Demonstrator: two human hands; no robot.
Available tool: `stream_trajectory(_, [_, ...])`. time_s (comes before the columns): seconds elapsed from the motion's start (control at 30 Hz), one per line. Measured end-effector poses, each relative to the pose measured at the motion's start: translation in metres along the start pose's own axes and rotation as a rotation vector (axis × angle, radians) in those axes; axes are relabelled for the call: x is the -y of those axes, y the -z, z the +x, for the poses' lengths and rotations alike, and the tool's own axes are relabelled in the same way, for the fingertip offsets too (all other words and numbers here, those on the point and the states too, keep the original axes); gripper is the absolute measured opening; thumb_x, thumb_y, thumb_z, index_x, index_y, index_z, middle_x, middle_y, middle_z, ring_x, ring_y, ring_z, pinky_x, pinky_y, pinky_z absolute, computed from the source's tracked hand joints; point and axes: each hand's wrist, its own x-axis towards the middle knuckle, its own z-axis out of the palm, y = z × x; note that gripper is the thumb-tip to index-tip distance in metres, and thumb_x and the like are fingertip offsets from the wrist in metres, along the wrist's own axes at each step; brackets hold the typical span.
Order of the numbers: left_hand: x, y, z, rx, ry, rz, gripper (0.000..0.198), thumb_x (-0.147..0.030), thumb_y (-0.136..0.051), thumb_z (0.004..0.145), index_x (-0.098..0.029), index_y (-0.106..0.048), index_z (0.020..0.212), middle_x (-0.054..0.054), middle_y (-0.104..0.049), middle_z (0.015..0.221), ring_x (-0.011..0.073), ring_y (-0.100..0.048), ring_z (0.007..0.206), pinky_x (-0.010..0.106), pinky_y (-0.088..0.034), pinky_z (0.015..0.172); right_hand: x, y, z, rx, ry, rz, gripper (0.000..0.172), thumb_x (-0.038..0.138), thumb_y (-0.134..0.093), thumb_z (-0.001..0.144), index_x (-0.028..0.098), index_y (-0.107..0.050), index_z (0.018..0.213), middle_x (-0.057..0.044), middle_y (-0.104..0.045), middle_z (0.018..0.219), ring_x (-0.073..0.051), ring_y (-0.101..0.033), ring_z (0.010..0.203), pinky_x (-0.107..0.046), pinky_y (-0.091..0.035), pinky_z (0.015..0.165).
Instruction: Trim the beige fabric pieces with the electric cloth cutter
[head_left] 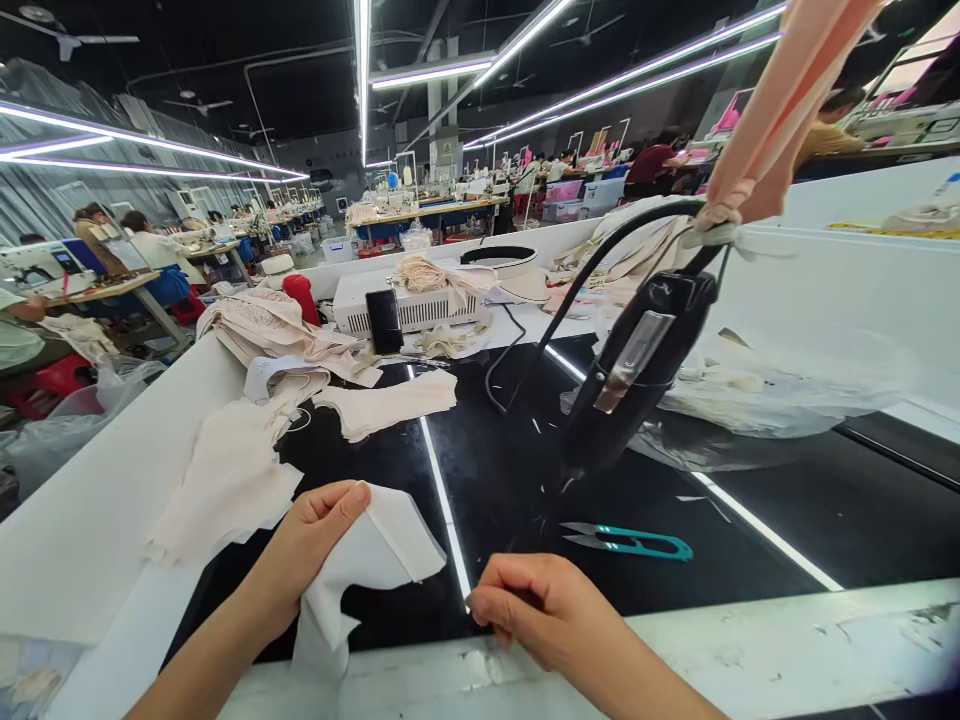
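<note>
My left hand (319,535) pinches the upper edge of a white fabric piece (367,550), thumb on top. The cloth hangs down over the front edge of the black glossy tabletop (510,500), and a seam line runs along its right part. To the right of the cloth, apart from it, my right hand (529,605) has its thumb and fingertips pressed together. Whatever they hold, if anything, is too small to make out. Teal-handled thread snips (630,540) lie on the black surface beyond my right hand, blades pointing left.
A black corded device (630,370) hangs over the table, tied with pink cloth (795,110). Pale fabric pieces (232,470) are piled at left. Behind stand a phone (385,320), a white vented box (420,308) and a red bottle (301,298). Clear plastic (780,390) lies right.
</note>
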Motion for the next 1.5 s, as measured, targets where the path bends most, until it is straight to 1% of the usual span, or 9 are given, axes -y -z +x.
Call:
stream_trajectory(0.07, [-0.002, -0.001, 0.000, 0.008, 0.001, 0.003, 0.057, -0.071, -0.072, 0.075, -0.015, -0.059, 0.070, -0.004, -0.042, 0.062, 0.0084, -0.032, 0.056, 0.018, -0.028, 0.050, 0.006, 0.007, -0.006, -0.080, 0.076, -0.246, 0.016, 0.035, -0.066, 0.084, 0.024, -0.074, 0.092, 0.000, -0.064, 0.081, -0.014, -0.053, 0.067, -0.025, -0.036, 0.060])
stream_trajectory(0.2, [-0.005, -0.011, -0.001, 0.076, 0.009, 0.028, 0.059, -0.073, -0.071, 0.075, -0.015, -0.061, 0.071, -0.004, -0.045, 0.061, 0.0085, -0.033, 0.056, 0.018, -0.027, 0.050, 0.014, 0.013, -0.007, -0.112, 0.101, -0.273, 0.039, 0.048, -0.069, 0.084, 0.034, -0.069, 0.120, -0.001, -0.060, 0.103, -0.017, -0.052, 0.077, -0.027, -0.038, 0.065])
stream_trajectory(0.37, [-0.007, -0.024, -0.003, 0.179, 0.012, 0.076, 0.058, -0.071, -0.070, 0.077, -0.014, -0.061, 0.070, -0.003, -0.046, 0.061, 0.0084, -0.032, 0.056, 0.019, -0.026, 0.050, 0.017, 0.004, 0.010, 0.109, 0.195, 0.151, 0.054, 0.072, -0.065, 0.078, 0.020, -0.072, 0.089, -0.001, -0.055, 0.082, -0.014, -0.044, 0.069, -0.026, -0.033, 0.061])
stream_trajectory(0.5, [-0.009, -0.023, 0.000, 0.156, -0.001, 0.071, 0.057, -0.070, -0.071, 0.076, -0.014, -0.062, 0.070, -0.002, -0.049, 0.062, 0.0088, -0.036, 0.056, 0.019, -0.029, 0.050, 0.020, -0.004, 0.012, 0.140, 0.071, 0.397, 0.061, 0.078, -0.058, 0.080, 0.019, -0.047, 0.064, 0.006, -0.035, 0.058, -0.009, -0.028, 0.053, -0.024, -0.022, 0.049])
stream_trajectory(0.73, [-0.011, -0.016, 0.003, 0.123, 0.011, 0.055, 0.057, -0.071, -0.070, 0.077, -0.015, -0.065, 0.074, 0.000, -0.056, 0.066, 0.0099, -0.043, 0.058, 0.019, -0.035, 0.053, 0.019, -0.005, 0.005, 0.147, -0.014, 0.441, 0.057, 0.070, -0.058, 0.086, 0.016, -0.059, 0.069, 0.005, -0.038, 0.056, -0.007, -0.027, 0.051, -0.022, -0.019, 0.046])
stream_trajectory(1.07, [-0.012, -0.009, 0.004, 0.069, 0.005, 0.058, 0.055, -0.068, -0.073, 0.077, -0.015, -0.061, 0.071, -0.003, -0.048, 0.062, 0.0083, -0.037, 0.055, 0.017, -0.030, 0.050, 0.011, -0.004, 0.004, 0.133, -0.078, 0.483, 0.037, 0.050, -0.079, 0.074, 0.016, -0.066, 0.079, 0.003, -0.059, 0.069, -0.004, -0.032, 0.047, -0.019, -0.022, 0.040])
stream_trajectory(1.2, [-0.013, -0.011, 0.003, 0.069, 0.002, 0.052, 0.054, -0.068, -0.073, 0.076, -0.015, -0.063, 0.071, -0.003, -0.049, 0.061, 0.0084, -0.038, 0.055, 0.017, -0.031, 0.049, 0.008, 0.001, 0.003, 0.107, -0.057, 0.340, 0.030, 0.047, -0.075, 0.078, 0.018, -0.071, 0.085, 0.007, -0.048, 0.056, -0.005, -0.032, 0.044, -0.019, -0.026, 0.039])
stream_trajectory(1.33, [-0.013, -0.014, 0.002, 0.082, 0.010, 0.080, 0.057, -0.071, -0.072, 0.075, -0.015, -0.064, 0.072, -0.001, -0.052, 0.063, 0.0092, -0.040, 0.056, 0.018, -0.033, 0.050, 0.010, 0.006, 0.005, 0.105, -0.017, 0.369, 0.039, 0.052, -0.076, 0.077, 0.018, -0.074, 0.096, 0.007, -0.044, 0.055, -0.007, -0.035, 0.048, -0.019, -0.029, 0.040])
stream_trajectory(1.5, [-0.015, -0.013, 0.002, 0.091, 0.008, 0.082, 0.057, -0.072, -0.072, 0.075, -0.015, -0.064, 0.074, 0.000, -0.053, 0.065, 0.0101, -0.041, 0.057, 0.019, -0.033, 0.052, 0.012, 0.009, 0.004, 0.113, -0.014, 0.383, 0.036, 0.052, -0.074, 0.078, 0.017, -0.069, 0.080, 0.004, -0.052, 0.062, -0.005, -0.034, 0.046, -0.019, -0.026, 0.038])
